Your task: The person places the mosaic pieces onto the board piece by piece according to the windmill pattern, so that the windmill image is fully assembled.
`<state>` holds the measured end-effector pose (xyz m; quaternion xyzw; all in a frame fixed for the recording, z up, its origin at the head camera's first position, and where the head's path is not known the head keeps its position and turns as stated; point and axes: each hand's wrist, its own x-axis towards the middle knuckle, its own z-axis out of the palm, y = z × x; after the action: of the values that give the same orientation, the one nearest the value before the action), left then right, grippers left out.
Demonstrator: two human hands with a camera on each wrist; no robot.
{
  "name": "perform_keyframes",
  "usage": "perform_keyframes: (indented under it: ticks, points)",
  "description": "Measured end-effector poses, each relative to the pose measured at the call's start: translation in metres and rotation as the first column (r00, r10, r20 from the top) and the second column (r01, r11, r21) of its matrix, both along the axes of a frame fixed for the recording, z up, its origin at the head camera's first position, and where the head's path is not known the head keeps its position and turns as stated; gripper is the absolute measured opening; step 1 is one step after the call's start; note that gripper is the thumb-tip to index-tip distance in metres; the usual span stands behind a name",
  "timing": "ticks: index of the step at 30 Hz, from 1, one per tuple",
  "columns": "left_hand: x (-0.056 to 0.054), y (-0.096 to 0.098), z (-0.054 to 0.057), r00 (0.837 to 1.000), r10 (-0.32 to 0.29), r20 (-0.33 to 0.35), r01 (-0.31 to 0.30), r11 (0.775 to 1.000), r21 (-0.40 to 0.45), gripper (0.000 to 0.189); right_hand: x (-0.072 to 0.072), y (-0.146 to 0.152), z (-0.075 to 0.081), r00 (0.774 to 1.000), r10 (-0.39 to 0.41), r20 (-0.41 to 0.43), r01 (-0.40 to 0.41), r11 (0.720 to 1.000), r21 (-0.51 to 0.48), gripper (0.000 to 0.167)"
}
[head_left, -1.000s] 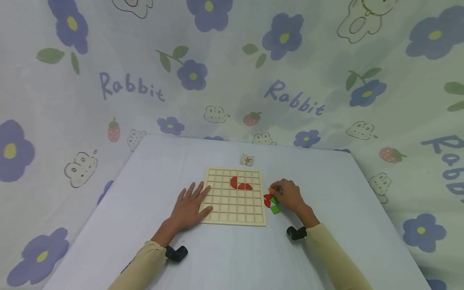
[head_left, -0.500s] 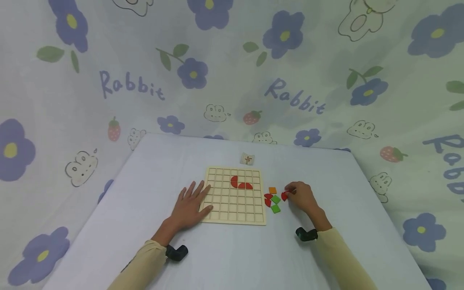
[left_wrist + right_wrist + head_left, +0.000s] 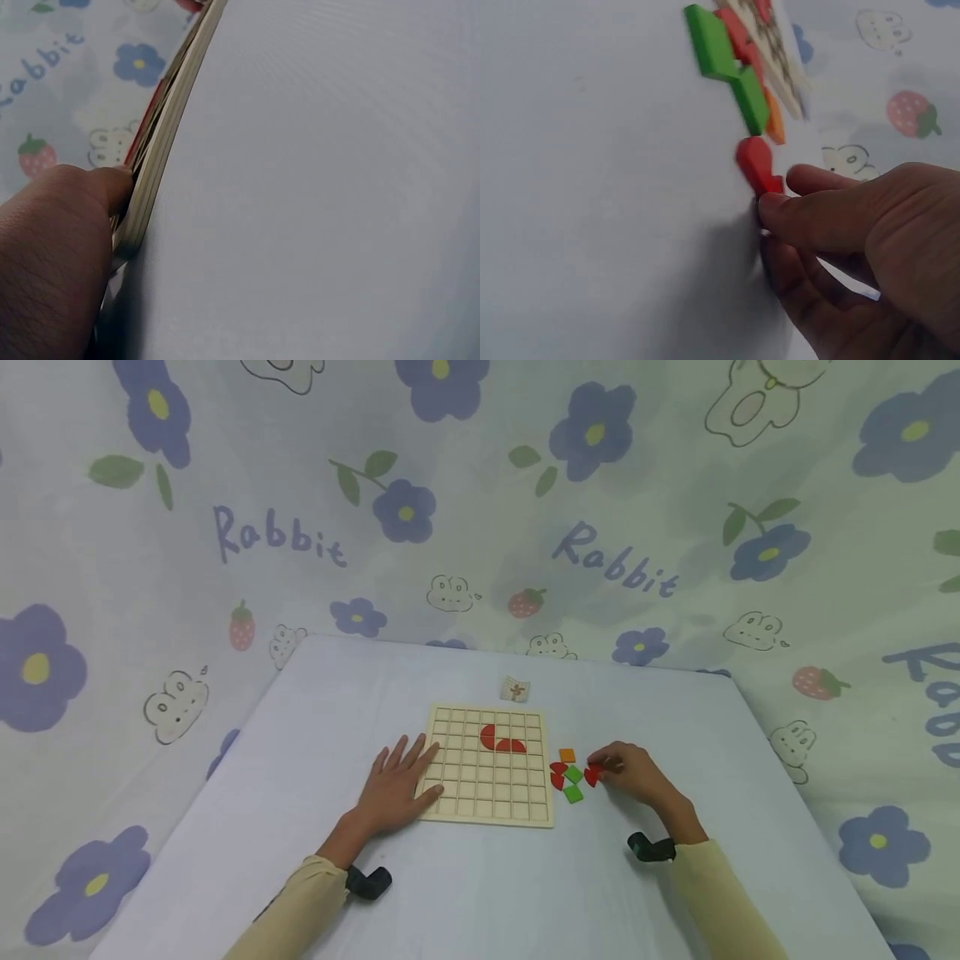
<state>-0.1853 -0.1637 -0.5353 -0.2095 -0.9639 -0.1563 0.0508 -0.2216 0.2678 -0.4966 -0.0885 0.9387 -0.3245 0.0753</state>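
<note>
My left hand lies spread on the left edge of the wooden grid board, fingers straight. In the left wrist view, its thumb rests at the board's edge. Several red quarter-circle pieces sit in the board's upper cells. To the right of the board, my right hand pinches a red quarter-circle piece low at the table, its thumb on the near end. Another bit of red shows beside it, partly hidden by the fingers.
Between the board and my right hand lie two green squares, an orange square and two red pieces. A small pattern card lies behind the board. A printed curtain hangs behind the white table.
My right hand has moved right from the loose pile, bringing red onto the table right of the green squares. The orange square is now uncovered. My left hand stays on the board.
</note>
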Motion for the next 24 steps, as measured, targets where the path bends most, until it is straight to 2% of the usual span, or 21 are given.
perform_keyframes:
  ticks: [5, 9, 13, 17, 24]
  points:
    - [0.001, 0.000, -0.001, 1.000, 0.010, 0.018, -0.009, 1.000, -0.003, 0.074, -0.001, 0.000, -0.004, 1.000, 0.008, -0.026, -0.008, 1.000, 0.018, 0.030]
    - [0.001, 0.000, 0.001, 1.000, 0.000, 0.000, 0.000, 1.000, 0.017, 0.074, -0.005, 0.001, -0.005, 0.998, -0.050, -0.036, 0.050, 0.999, -0.001, 0.025]
    - [0.001, -0.001, 0.003, 1.000, 0.003, -0.002, -0.003, 1.000, 0.015, 0.074, -0.008, -0.002, -0.002, 0.995, -0.095, -0.022, 0.090, 0.984, -0.150, 0.021]
    - [0.000, -0.001, 0.002, 1.000, 0.005, -0.003, -0.005, 1.000, 0.008, 0.074, -0.012, -0.012, 0.004, 0.997, -0.074, -0.035, 0.061, 0.952, -0.299, 0.024]
    - [-0.001, 0.000, -0.001, 1.000, -0.004, -0.016, 0.004, 1.000, 0.007, 0.073, -0.018, -0.039, 0.016, 0.994, -0.038, -0.098, -0.006, 0.910, -0.415, 0.026]
